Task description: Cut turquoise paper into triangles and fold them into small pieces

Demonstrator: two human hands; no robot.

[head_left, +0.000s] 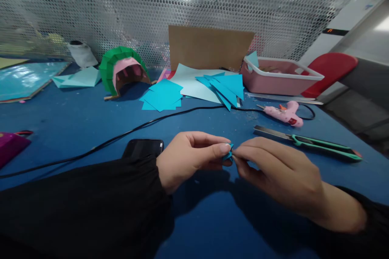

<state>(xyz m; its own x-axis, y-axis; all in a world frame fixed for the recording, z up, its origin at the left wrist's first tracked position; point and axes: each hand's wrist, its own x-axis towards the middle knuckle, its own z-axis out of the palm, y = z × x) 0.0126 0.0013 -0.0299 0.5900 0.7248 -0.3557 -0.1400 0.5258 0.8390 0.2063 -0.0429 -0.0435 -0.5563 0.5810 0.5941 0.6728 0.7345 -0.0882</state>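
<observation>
Between my two hands is a small folded piece of blue paper [228, 154], held above the blue table [194, 226]. My left hand [194, 156] is closed, its thumb and fingers pinching the paper's left part. The fingertips of my right hand [276, 170] are pinched together at the paper's right edge. Much of the folded paper is hidden by the fingers. Beyond the hands lie a pile of blue paper squares [164, 95] and several blue paper triangles [226, 85] on a pale sheet [190, 83]. A dark phone [144, 146] rests partly behind my left sleeve.
A green utility knife [322, 145] and a pink glue gun [284, 113] lie at right, its black cord [130, 128] crossing the table. Behind stand a pink basket [279, 83], a cardboard panel [209, 48] and a green paper arch [111, 66]. A purple object [12, 147] is at left.
</observation>
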